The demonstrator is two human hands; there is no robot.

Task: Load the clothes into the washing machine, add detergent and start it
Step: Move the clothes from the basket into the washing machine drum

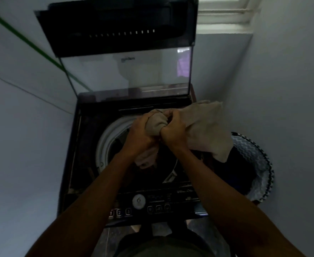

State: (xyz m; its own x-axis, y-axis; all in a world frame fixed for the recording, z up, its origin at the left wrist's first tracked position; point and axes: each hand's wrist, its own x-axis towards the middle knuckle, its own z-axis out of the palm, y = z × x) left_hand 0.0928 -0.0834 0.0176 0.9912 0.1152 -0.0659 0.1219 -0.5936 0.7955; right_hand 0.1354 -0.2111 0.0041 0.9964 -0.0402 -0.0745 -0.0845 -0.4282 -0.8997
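From the head camera, both hands meet above the open drum (107,143) of a top-loading washing machine (74,154). The left hand (141,134) and the right hand (172,130) are each clenched around the same beige garment (204,130), knuckles nearly touching, with a bunched knob of cloth squeezed up between them. No fingers are spread; both fists are pressed tight on the fabric.

From that grip the garment runs two ways. Its larger part fans out to the right and slightly away from the person, then droops down past the right wrist, so the long axis lies roughly left to right across the machine's right edge. A smaller tail hangs straight below the left fist, into the drum opening.

Beyond the grip the machine's glass lid (126,75) stands raised, its dark upper frame tilted back. Nearer the person than the grip is the control panel (171,199), with a round knob (138,200) and a row of buttons. To the right of the grip, beside the machine, a laundry basket (260,164) with a zigzag-patterned lining stands under the drooping cloth; its contents are dark and cannot be made out.

The drum's interior is mostly hidden by the hands, forearms and cloth, and the scene is dim. Panel markings are too blurred to read. What kind of garment it is cannot be told.
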